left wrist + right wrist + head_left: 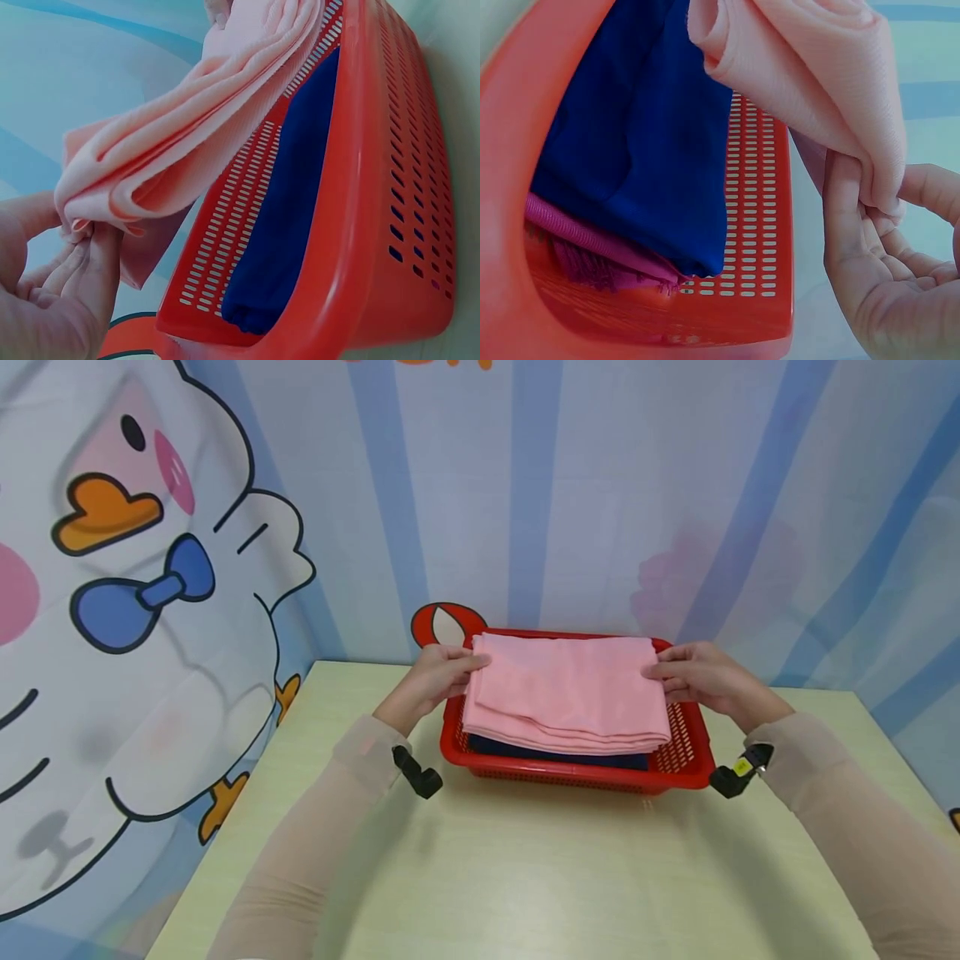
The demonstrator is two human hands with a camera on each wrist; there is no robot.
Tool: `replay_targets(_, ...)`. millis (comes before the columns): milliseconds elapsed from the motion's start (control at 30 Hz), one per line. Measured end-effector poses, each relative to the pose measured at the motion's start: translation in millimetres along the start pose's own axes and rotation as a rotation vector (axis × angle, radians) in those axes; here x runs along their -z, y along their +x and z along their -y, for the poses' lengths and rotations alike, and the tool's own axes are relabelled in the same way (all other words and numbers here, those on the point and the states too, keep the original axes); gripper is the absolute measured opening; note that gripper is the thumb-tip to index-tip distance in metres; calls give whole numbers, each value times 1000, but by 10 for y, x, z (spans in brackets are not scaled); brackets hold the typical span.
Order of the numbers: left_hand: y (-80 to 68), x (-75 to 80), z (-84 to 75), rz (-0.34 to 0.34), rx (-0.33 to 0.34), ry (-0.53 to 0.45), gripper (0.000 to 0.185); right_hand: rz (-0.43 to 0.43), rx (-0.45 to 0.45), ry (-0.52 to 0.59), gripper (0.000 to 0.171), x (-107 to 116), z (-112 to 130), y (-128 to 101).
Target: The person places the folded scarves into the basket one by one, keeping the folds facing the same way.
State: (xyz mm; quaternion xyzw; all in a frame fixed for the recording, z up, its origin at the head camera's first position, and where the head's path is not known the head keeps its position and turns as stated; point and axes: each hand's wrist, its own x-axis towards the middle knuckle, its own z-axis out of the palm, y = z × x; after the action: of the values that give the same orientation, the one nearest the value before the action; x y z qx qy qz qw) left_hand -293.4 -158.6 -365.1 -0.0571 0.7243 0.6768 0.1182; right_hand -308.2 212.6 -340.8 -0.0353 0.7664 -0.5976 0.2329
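Observation:
A folded pink cloth is held up between both hands over a red plastic basket. My left hand pinches its left end, thumb on top and fingers beneath. At the opposite end my right hand pinches the cloth the same way. Several soft layers show along the pink cloth's edge in the left wrist view. Inside the basket lies a folded dark blue cloth. Under it, the right wrist view shows a magenta cloth with a fringed edge.
The basket stands toward the back of a pale wooden table. Behind the table hangs a blue-striped backdrop with a large cartoon bird at the left. A small black camera sits on each wrist.

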Motion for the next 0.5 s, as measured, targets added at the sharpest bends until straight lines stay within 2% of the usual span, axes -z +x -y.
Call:
replay_targets(300,78,-24,12,-25,19,48,37,-4,0,-40,44,18,-41,62)
replay_targets(500,118,-45,34,-14,10,65,36,-4,0,-84,48,-4,-19,72)
